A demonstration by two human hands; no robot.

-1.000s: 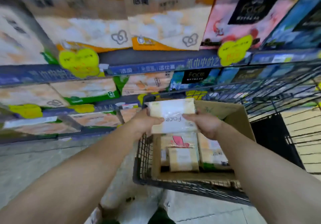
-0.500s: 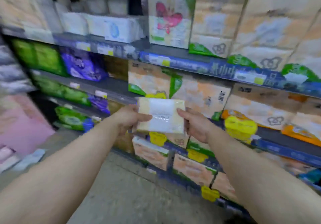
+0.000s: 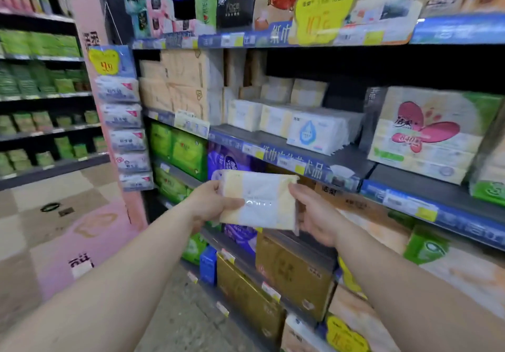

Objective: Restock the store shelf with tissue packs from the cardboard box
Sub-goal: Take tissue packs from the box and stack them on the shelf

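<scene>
The tissue pack (image 3: 258, 201), soft-wrapped with pale yellow ends and a white middle band, is held in the air in front of the store shelf (image 3: 287, 144), below and slightly left of the row of matching small packs (image 3: 276, 116) on the middle tier. Its long axis runs left to right, tilted a little down toward the right, roughly parallel to the shelf's front edge. The left hand (image 3: 211, 205) grips the pack's left end, thumb laid across the front face and fingers curled behind it; the right hand (image 3: 314, 215) grips the right end, thumb near the top corner, the other fingers hidden behind the wrapper. Both forearms reach forward and upward from the bottom corners of the view, about equally extended, so neither hand is clearly nearer the shelf. The decisive relation is that the open shelf space lies above and beyond the pack, on the far side of the blue price rail (image 3: 297, 164) (the free patch of grey shelf board sits just in front of the white water-drop packs (image 3: 317, 133)). In the inspector's judgement, the pack must rise over that rail before going in. The cardboard box is not in view.
</scene>
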